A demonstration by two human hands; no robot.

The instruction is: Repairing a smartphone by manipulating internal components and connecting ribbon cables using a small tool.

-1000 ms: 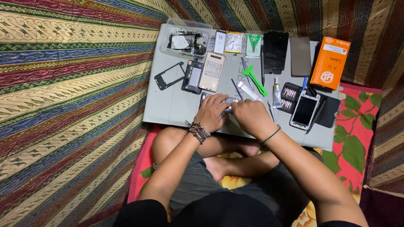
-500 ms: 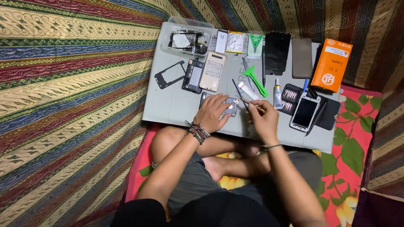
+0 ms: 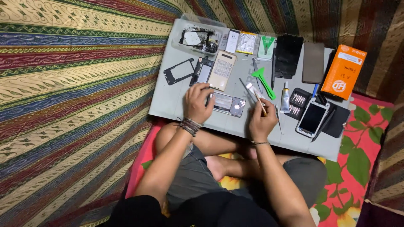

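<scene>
My left hand (image 3: 198,102) rests on the left end of an opened phone body (image 3: 229,104) lying on a grey work mat (image 3: 168,105), pressing it down. My right hand (image 3: 261,120) is to the right of the phone and pinches a thin wooden-handled tool (image 3: 259,99), its tip pointing up and away over the mat. A small white tube (image 3: 252,90) lies just beyond that tip. Both wrists carry bracelets.
On the mat lie a black phone frame (image 3: 179,71), a beige battery (image 3: 222,76), a green pry tool (image 3: 263,78), a glue bottle (image 3: 285,97), a screwdriver bit set (image 3: 296,103), a white phone (image 3: 312,118), an orange box (image 3: 343,72) and a clear parts tray (image 3: 198,38). Patterned cloth surrounds it.
My right hand has lifted off the phone and moved right, now holding the thin tool. The left hand stays on the phone. The camera view has shifted slightly.
</scene>
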